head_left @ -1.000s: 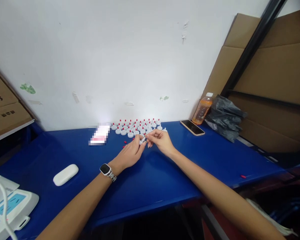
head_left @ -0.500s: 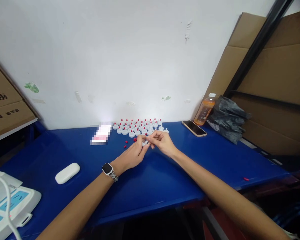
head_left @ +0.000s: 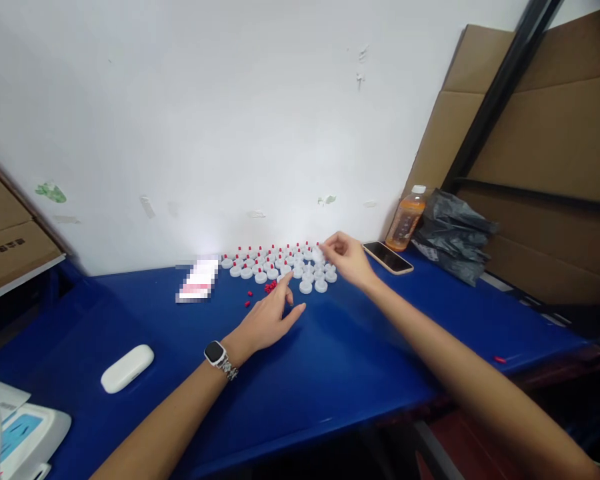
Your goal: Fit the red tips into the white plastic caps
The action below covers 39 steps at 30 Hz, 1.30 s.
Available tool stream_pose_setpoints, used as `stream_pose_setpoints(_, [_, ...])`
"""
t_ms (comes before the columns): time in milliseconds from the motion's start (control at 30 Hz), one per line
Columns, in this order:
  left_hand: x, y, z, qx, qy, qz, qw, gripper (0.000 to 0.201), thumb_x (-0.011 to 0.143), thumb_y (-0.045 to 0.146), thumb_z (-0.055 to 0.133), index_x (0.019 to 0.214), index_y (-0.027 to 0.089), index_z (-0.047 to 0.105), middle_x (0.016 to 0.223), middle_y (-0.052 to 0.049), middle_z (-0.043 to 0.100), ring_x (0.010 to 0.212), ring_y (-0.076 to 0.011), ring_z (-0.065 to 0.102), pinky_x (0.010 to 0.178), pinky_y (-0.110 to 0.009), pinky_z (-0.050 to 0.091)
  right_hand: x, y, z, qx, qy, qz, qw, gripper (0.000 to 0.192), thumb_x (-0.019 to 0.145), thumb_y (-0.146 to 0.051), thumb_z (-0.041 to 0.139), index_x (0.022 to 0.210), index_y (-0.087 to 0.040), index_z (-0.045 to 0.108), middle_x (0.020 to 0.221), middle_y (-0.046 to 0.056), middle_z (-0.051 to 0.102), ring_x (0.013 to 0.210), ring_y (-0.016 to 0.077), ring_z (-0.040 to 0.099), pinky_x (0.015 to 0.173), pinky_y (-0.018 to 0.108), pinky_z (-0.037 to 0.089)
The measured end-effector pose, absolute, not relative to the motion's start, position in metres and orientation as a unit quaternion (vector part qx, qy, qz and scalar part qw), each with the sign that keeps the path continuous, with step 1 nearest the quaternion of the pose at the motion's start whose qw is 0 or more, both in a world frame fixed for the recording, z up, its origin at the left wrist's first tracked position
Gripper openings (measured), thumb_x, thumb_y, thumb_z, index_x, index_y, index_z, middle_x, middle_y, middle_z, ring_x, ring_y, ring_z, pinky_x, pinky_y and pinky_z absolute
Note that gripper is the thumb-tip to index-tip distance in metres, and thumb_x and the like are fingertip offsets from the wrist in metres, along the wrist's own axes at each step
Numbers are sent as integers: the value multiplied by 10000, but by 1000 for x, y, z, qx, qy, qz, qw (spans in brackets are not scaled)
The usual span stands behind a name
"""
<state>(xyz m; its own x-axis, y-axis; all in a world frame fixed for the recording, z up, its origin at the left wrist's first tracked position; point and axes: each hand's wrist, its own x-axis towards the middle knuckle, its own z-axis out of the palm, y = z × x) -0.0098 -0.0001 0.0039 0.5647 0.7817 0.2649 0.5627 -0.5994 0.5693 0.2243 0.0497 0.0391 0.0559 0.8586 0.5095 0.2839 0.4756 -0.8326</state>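
Note:
My left hand is over the blue table with its fingers stretched apart, holding nothing. Its forefinger points at a group of white nozzle caps without red tips. Near its knuckles lies a small pile of red tip covers. At the right end of the rows, my right hand pinches a blurred white nozzle cap; its fingers partly cover the cap's top. Rows of white nozzle caps with red tips stand upright by the wall.
A phone, a drink bottle and a black plastic bag are at the right. One red piece lies near the front edge. A white case and a white device occupy the left side.
My hands were together around a small white piece and have separated. The left has let go and opened. The right has moved right and away from me, to the end of the rows.

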Motion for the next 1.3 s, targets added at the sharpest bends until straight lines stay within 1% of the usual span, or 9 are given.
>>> stream_pose_setpoints(67, [-6,-2,7,861,394,239,215,497,967,494,426,1393,241,392,988,-27,604,753,-151,572,707,-288,456,244,72,41,-495,-641,186,556,176,829,-337,648,799,-179,576,634,-5,623,567,122,573,548,228,430])
stream_pose_setpoints(133, [0,-2,11,865,402,221,204,338,976,486,398,1133,226,546,885,-11,608,723,-151,563,669,-281,423,259,93,40,-545,-650,148,507,94,832,-260,613,800,-177,583,666,9,657,587,125,593,573,227,441])
stream_pose_setpoints(200, [6,0,15,876,410,181,180,353,988,475,355,843,212,542,740,4,575,653,-150,532,615,-282,367,267,110,38,-589,-667,123,440,35,827,-190,582,819,-168,607,707,25,690,622,127,618,607,223,452])
stream_pose_setpoints(300, [12,5,17,891,410,127,145,429,996,461,312,679,201,438,618,15,508,571,-145,478,568,-287,283,270,128,33,-616,-685,104,375,61,810,-155,590,825,-160,650,731,38,714,653,132,634,637,219,457])
stream_pose_setpoints(433, [14,10,11,884,424,137,142,435,992,471,302,672,199,415,597,17,502,554,-142,477,556,-285,247,265,144,26,-626,-692,102,344,80,799,-157,615,823,-150,692,735,52,728,663,140,640,645,217,461])
stream_pose_setpoints(633, [10,8,5,886,415,163,126,431,987,477,319,666,203,407,614,7,514,576,-155,484,568,-283,258,255,156,17,-629,-707,117,301,116,790,-167,639,843,-134,736,787,72,748,716,148,659,682,215,470])
stream_pose_setpoints(1000, [5,7,4,887,410,162,137,444,988,498,324,670,201,409,647,0,535,624,-166,506,597,-283,286,250,154,19,-628,-723,144,249,170,816,-173,604,804,-111,762,720,62,745,687,139,655,678,199,463])
stream_pose_setpoints(1167, [5,5,6,888,405,170,139,439,987,490,333,670,201,426,651,-3,539,616,-162,501,592,-282,289,249,154,20,-639,-718,133,244,217,857,-256,598,951,-130,748,767,58,738,699,143,649,672,213,454])
stream_pose_setpoints(1300, [2,5,9,885,407,171,149,433,983,483,340,663,201,416,617,9,527,571,-150,478,569,-284,270,245,141,22,-645,-714,89,258,287,881,-323,587,1063,-135,704,904,98,713,816,183,641,759,261,454])
